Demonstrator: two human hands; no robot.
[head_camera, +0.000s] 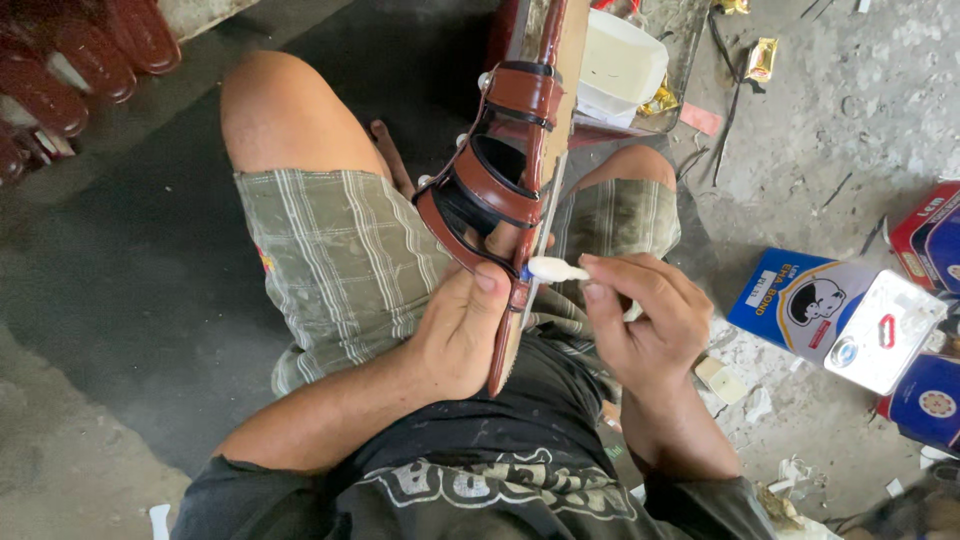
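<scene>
Sandal: a brown leather strapped sandal on a thin tan sole (510, 170) stands on edge over the seated person's lap, between the knees
Long axis: runs from near the belly up and away toward the top of the view, leaning slightly right; one end points at the white tub, the other at the person's black shirt; the straps face left, the sole's flat side faces right
Left hand: the left hand (462, 330) grips the near end of the sandal, fingers wrapped around it, thumb pressed on the lowest strap
Right hand: the right hand (645, 315) has its fingers pressed together, pinching a small white applicator stick (556, 269) whose tip touches the sole's edge just beside the left thumb
Containers: a white plastic tub (620, 62) sits in a shallow metal tray (690, 40) beyond the sandal's far end; its contents cannot be told
Right side: a blue rectangular tin with a silvery lid (840, 320) lies on the concrete floor (800, 150), near red and blue boxes (925, 240) at the edge
Left side: dark red sandal soles (70, 55) stacked in the top left corner
In the way: the upright sandal hides part of the tub and tray
</scene>
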